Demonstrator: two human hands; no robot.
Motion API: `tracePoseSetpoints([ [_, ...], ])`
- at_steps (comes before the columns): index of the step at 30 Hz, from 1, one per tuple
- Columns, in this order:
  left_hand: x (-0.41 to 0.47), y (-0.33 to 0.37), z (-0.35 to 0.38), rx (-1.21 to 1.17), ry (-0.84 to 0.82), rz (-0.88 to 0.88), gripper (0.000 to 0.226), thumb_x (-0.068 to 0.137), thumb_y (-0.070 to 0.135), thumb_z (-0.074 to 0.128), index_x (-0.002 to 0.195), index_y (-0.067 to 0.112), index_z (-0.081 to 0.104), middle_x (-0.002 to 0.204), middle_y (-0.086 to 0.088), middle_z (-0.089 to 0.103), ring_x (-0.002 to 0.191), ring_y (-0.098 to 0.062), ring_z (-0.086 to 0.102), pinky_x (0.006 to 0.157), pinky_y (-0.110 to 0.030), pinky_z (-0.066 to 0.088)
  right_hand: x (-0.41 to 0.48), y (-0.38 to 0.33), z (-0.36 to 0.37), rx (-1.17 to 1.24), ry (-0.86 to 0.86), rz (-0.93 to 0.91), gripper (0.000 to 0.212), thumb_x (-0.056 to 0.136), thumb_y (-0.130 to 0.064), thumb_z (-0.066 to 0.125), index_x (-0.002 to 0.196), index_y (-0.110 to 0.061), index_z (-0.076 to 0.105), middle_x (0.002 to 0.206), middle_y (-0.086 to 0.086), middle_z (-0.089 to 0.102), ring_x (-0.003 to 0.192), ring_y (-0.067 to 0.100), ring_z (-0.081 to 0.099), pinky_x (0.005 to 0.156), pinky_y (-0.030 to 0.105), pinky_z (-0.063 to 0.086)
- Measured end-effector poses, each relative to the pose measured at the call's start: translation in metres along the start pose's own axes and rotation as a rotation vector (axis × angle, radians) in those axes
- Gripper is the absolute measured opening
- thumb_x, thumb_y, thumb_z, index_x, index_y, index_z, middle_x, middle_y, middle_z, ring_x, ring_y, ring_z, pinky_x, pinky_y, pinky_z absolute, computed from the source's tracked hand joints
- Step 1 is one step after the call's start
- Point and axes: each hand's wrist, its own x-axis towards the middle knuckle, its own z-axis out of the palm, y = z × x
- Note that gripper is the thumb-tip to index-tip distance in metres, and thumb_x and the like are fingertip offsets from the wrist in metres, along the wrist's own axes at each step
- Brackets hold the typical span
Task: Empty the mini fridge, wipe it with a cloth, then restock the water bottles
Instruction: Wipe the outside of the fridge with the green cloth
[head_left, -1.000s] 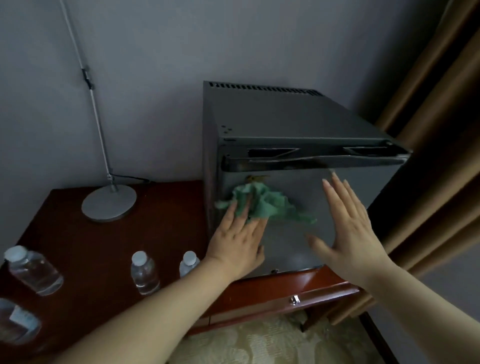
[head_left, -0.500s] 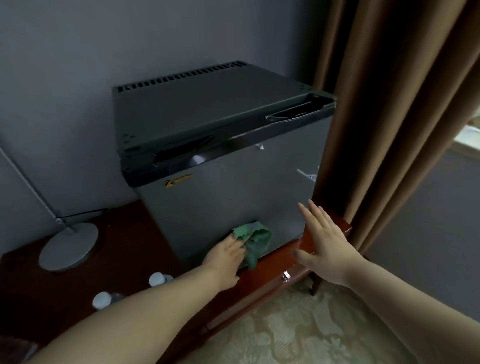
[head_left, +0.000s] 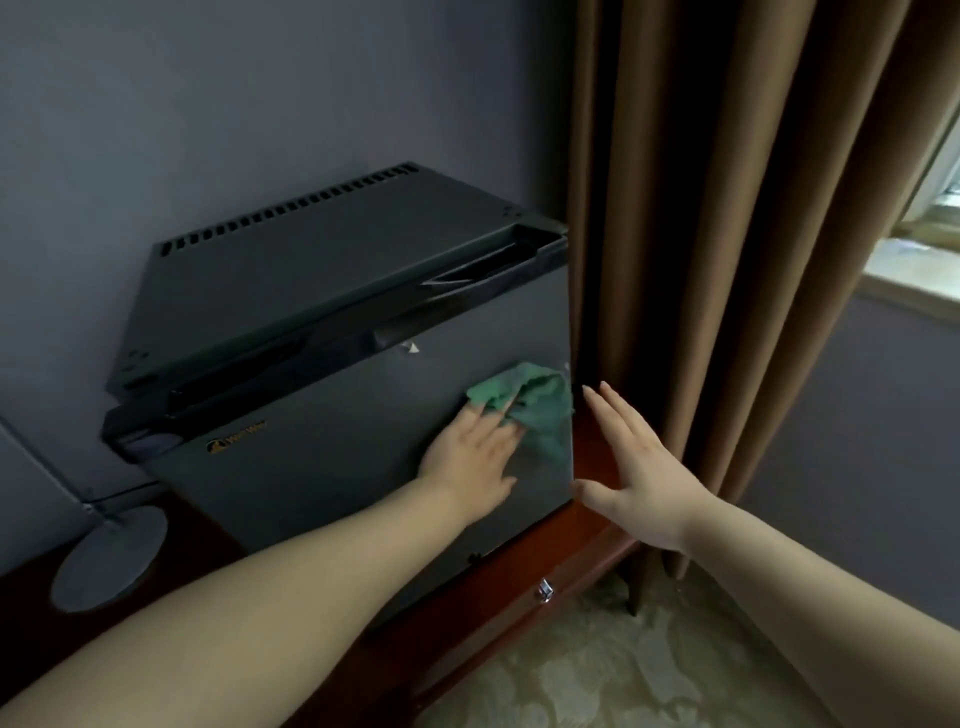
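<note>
The left hand (head_left: 470, 457) presses the cloth (head_left: 530, 402) flat-fingered against the fridge (head_left: 322, 467) door; the right hand (head_left: 636, 478) hovers open, empty, beside it; light pressure risks the cloth slipping off.

L hand (head_left: 470, 457) slid cloth (head_left: 530, 405) up & right across fridge door (head_left: 337, 467) to its edge.

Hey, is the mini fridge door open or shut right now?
Shut. The door sits flush against the mini fridge, no interior shows, and the left hand presses the green cloth against it.
</note>
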Motion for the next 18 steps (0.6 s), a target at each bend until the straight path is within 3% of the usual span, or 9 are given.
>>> tracePoseSetpoints([
  [4,-0.025,-0.027,-0.029,-0.075,0.037,-0.241,0.072,0.103,0.061,0.007,0.155,0.016,-0.015,0.168,0.001,-0.007,0.138,-0.029,-0.047,0.116,-0.048,-0.010,0.009,0.004,-0.028,-0.029,-0.049,-0.116,0.104,0.084,-0.052,0.066,0.156,-0.048,-0.008,0.165,-0.020,-0.016,0.153,0.007,-0.012,0.125,0.040,0.013],
  [6,-0.057,-0.027,-0.012,-0.131,0.010,-0.345,0.071,0.102,0.062,0.008,0.152,0.016,-0.013,0.167,0.001,-0.010,0.132,-0.029,-0.054,0.115,-0.049,-0.009,0.013,-0.003,-0.028,-0.109,-0.108,-0.247,0.105,0.082,-0.058,0.062,0.156,-0.045,-0.012,0.165,-0.016,-0.020,0.152,0.009,-0.019,0.126,0.041,0.008],
  [7,-0.076,-0.025,0.000,-0.151,0.029,-0.394,0.071,0.102,0.062,0.010,0.156,0.017,-0.001,0.168,-0.001,-0.001,0.137,-0.029,-0.049,0.117,-0.050,-0.006,0.016,-0.008,-0.024,-0.147,-0.126,-0.313,0.105,0.081,-0.061,0.059,0.156,-0.044,-0.013,0.165,-0.014,-0.021,0.152,0.010,-0.021,0.126,0.042,0.006],
  [9,-0.111,-0.012,0.021,-0.222,-0.044,-0.452,0.074,0.098,0.061,0.020,0.152,0.014,0.039,0.159,-0.008,0.038,0.151,-0.030,-0.024,0.119,-0.052,0.005,0.020,-0.022,-0.011,-0.225,-0.160,-0.429,0.104,0.081,-0.064,0.055,0.156,-0.042,-0.015,0.165,-0.011,-0.022,0.151,0.013,-0.025,0.126,0.042,0.003],
  [10,-0.126,-0.005,0.034,-0.220,-0.076,-0.448,0.073,0.098,0.060,0.021,0.149,0.013,0.046,0.153,-0.009,0.047,0.152,-0.030,-0.018,0.118,-0.053,0.008,0.022,-0.028,-0.003,-0.264,-0.177,-0.487,0.104,0.081,-0.064,0.054,0.156,-0.042,-0.015,0.165,-0.009,-0.023,0.151,0.015,-0.027,0.126,0.042,0.001],
  [11,-0.137,0.003,0.047,-0.195,-0.151,-0.427,0.072,0.100,0.059,0.018,0.153,0.014,0.039,0.156,-0.007,0.043,0.152,-0.029,-0.019,0.117,-0.053,0.008,0.023,-0.033,0.006,-0.301,-0.193,-0.541,0.104,0.081,-0.063,0.054,0.156,-0.041,-0.015,0.165,-0.008,-0.023,0.150,0.016,-0.028,0.125,0.042,-0.002],
  [14,-0.153,0.024,0.076,-0.199,-0.428,-0.326,0.070,0.104,0.059,0.007,0.160,0.019,-0.003,0.169,0.003,0.006,0.151,-0.026,-0.025,0.119,-0.049,0.000,0.028,-0.040,0.029,-0.411,-0.246,-0.657,0.104,0.083,-0.061,0.054,0.157,-0.038,-0.016,0.165,-0.006,-0.025,0.149,0.019,-0.032,0.121,0.039,-0.012],
  [18,-0.153,0.032,0.107,-0.155,-0.462,-0.145,0.069,0.105,0.056,0.013,0.161,0.015,0.002,0.169,0.000,0.008,0.154,-0.025,-0.015,0.121,-0.046,-0.002,0.033,-0.038,0.046,-0.502,-0.262,-0.683,0.104,0.082,-0.062,0.053,0.158,-0.037,-0.014,0.165,-0.004,-0.027,0.147,0.021,-0.035,0.123,0.043,-0.010],
])
